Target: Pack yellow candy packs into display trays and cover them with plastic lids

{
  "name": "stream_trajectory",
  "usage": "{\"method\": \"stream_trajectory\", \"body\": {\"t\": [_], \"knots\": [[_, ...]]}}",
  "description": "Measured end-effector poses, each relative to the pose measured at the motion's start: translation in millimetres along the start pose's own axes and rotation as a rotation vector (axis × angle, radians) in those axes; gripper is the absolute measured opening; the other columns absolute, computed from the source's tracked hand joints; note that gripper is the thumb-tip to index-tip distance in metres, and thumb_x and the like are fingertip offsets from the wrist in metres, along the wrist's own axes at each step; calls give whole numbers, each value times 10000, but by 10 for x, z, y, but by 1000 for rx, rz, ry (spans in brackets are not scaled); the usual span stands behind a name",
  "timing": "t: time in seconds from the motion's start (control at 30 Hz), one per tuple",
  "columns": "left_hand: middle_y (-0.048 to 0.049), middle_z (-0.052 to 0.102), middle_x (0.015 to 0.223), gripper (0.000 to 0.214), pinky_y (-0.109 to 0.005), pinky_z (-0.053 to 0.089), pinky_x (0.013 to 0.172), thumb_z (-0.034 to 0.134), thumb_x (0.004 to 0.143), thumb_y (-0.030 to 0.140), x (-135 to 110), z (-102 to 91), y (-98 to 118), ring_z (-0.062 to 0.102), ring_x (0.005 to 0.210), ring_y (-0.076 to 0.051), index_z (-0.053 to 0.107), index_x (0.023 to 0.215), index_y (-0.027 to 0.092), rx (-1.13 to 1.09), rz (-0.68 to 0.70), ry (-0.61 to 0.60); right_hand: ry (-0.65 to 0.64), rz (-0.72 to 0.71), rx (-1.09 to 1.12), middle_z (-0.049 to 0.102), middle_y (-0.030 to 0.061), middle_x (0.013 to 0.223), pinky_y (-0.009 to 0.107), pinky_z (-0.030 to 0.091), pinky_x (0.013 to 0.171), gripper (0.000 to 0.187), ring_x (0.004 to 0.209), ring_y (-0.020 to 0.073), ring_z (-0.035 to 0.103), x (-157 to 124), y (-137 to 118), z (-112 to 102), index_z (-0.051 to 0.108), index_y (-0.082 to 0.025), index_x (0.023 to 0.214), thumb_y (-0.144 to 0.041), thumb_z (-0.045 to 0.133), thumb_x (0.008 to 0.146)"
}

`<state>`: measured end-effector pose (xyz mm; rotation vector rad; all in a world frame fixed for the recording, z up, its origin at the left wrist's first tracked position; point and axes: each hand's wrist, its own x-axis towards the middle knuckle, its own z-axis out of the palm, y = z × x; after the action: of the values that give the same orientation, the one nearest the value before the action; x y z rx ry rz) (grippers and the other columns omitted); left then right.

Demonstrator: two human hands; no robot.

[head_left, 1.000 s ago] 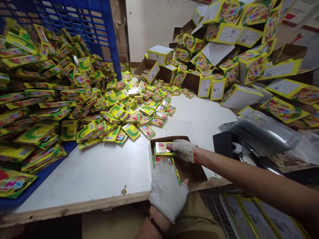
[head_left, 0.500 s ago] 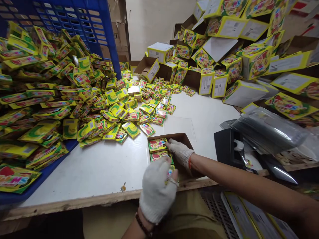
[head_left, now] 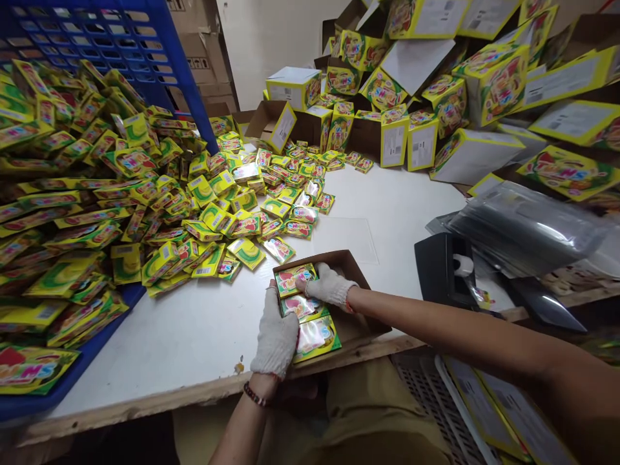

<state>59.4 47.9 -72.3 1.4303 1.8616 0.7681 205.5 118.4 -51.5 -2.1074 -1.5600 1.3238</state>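
Note:
An open brown-lined carton (head_left: 361, 316) lies at the table's front edge, with a row of small yellow-green boxes (head_left: 317, 337) along its left side. My left hand (head_left: 277, 336), in a white knitted glove with bare fingertips, grips the carton's left side. Its fingers run along the outside and its thumb lies over the small boxes. My right hand (head_left: 333, 287), gloved alike, reaches into the carton from the right. Its thumb rests on top of the far small boxes; the other fingers are partly hidden at their right side.
A blue crate (head_left: 186, 84) spills a heap of small boxes (head_left: 213, 219) over the left of the table. Yellow display cartons (head_left: 394, 139) are piled at the back right. A black tape dispenser (head_left: 440, 271) and clear plastic sleeves (head_left: 527, 226) lie right. A clear sheet (head_left: 346, 239) lies behind the carton.
My left hand has moved from above the near small boxes to the carton's left side, uncovering the front of the row. My right hand has shifted left onto the small boxes.

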Motion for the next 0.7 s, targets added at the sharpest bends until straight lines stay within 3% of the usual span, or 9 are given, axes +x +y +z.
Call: {"method": "stream_trajectory", "body": {"t": [0.1, 0.3, 0.4, 0.47, 0.53, 0.6, 0.7], "knots": [[-49, 723, 1041, 660, -343, 553, 758, 507, 746, 188, -13, -52, 49, 692, 804, -208, 439, 1399, 257, -65, -83, -73, -25, -14, -15, 651, 154, 1154, 328, 515, 798, 804, 1015, 285, 642, -40, -8, 9, 493, -168, 1191, -560, 824, 573], [-48, 717, 1034, 663, -329, 542, 713, 499, 748, 198, -5, -68, 49, 677, 776, -194, 422, 1403, 263, -70, -89, -106, -14, 18, 30, 640, 142, 1151, 336, 510, 801, 794, 1025, 284, 633, -71, -69, -1, 478, -185, 1140, -565, 834, 540], [-83, 662, 1203, 617, -352, 542, 801, 524, 798, 263, -25, -66, 10, 663, 968, -215, 412, 1404, 239, -65, -33, -14, -1, 3, 58, 644, 127, 1113, 330, 502, 778, 778, 991, 272, 636, -89, -41, 18, 468, -190, 1133, -551, 830, 548], [-122, 607, 1284, 536, -385, 516, 902, 535, 830, 308, -67, -92, 12, 606, 1120, -239, 471, 1350, 193, -21, 120, 181, 42, -28, 53, 633, 118, 1109, 323, 491, 771, 775, 986, 261, 628, -109, 7, 35, 463, -192, 1143, -541, 827, 554], [-126, 634, 1203, 342, -430, 486, 938, 516, 861, 304, -141, -146, 64, 588, 1119, -258, 605, 1166, 178, 138, 377, 282, 130, -84, 8, 615, 101, 1114, 318, 474, 782, 761, 994, 247, 611, -135, 54, 42, 462, -200, 1161, -524, 820, 572], [-103, 675, 1030, 203, -479, 467, 914, 507, 878, 297, -239, -206, 160, 592, 1039, -280, 672, 926, 191, 380, 596, 196, 250, -212, -98, 598, 80, 1117, 318, 451, 806, 683, 1003, 232, 588, -158, 69, 35, 484, -210, 1156, -486, 801, 618], [-105, 682, 963, 216, -554, 418, 938, 529, 878, 328, -383, -244, 306, 561, 1056, -323, 687, 836, 187, 656, 675, 33, 335, -556, -378, 589, 67, 1109, 343, 410, 840, 443, 1022, 239, 553, -159, -7, 21, 573, -217, 1071, -412, 749, 714]]}}
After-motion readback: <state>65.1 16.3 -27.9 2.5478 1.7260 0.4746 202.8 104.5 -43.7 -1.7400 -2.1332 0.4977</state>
